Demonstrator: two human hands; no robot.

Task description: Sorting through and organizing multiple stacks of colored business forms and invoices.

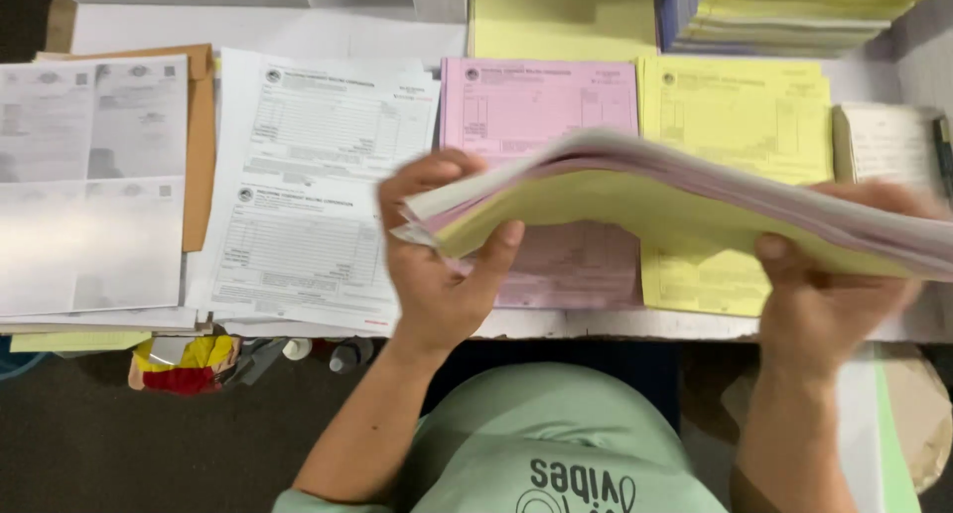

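The left hand and right hand grip opposite ends of a sagging bundle of forms above the surface's front edge. Below lie pink forms, yellow forms and white forms. Loose grip could let sheets slide and mix colours.

White printed forms lie beside a pink form stack and a yellow one — grey photocopied sheets far left, over a brown envelope.

pink forms, yellow forms, white forms
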